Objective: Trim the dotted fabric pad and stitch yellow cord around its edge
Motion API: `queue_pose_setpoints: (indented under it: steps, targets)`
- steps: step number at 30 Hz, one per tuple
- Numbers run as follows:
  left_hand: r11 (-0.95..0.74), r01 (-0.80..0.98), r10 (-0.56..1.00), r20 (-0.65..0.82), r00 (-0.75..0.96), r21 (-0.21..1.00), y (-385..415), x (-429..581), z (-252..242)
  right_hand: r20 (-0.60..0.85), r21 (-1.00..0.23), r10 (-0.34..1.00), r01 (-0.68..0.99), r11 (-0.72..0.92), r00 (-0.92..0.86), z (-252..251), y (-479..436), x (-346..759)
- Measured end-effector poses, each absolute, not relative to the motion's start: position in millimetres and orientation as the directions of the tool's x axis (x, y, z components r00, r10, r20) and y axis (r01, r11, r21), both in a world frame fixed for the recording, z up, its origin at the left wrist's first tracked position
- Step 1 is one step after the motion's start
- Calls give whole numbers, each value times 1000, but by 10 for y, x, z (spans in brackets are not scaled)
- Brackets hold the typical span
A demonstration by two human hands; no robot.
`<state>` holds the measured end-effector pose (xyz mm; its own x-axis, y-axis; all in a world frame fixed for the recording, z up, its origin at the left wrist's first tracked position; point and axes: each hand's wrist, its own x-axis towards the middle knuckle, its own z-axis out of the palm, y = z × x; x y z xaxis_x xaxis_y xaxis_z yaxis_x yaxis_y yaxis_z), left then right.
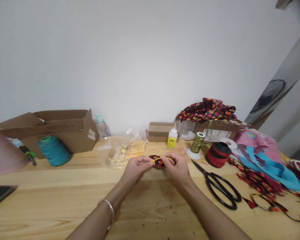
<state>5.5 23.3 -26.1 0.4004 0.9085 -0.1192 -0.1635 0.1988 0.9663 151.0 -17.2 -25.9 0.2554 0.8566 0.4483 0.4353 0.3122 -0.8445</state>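
Note:
Between my hands is a small piece of dark fabric (158,162) with red and yellow spots, with a thin yellow cord (156,159) across its top. My left hand (139,166) pinches the left end of the cord at the fabric's left edge. On the right side, my right hand (175,165) pinches the cord and fabric between thumb and fingers. Both hands are above the wooden table, close together. The fingertips partly cover the fabric's ends.
Black scissors (221,187) lie right of my right arm. Behind stand a glue bottle (172,138), a green thread spool (197,143), a red and black roll (218,154) and a bag of yellow cord (130,150). A teal cone (54,151) and cardboard box (62,130) are left.

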Motion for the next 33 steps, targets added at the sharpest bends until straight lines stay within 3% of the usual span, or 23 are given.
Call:
queue_pose_setpoints:
  steps: [11, 24, 33]
  targets:
    - [164, -114, 902, -102, 420, 980, 203, 55, -255, 580, -755, 778, 519, 402, 241, -241, -224, 1518]
    - [129, -150, 849, -31, 527, 980, 193, 48, -280, 425, -888, 851, 323, 327, 308, -270, -182, 1475]
    - [123, -72, 851, -67, 521, 990, 197, 86, -261, 527, -813, 806, 437, 386, 269, -295, -179, 1479]
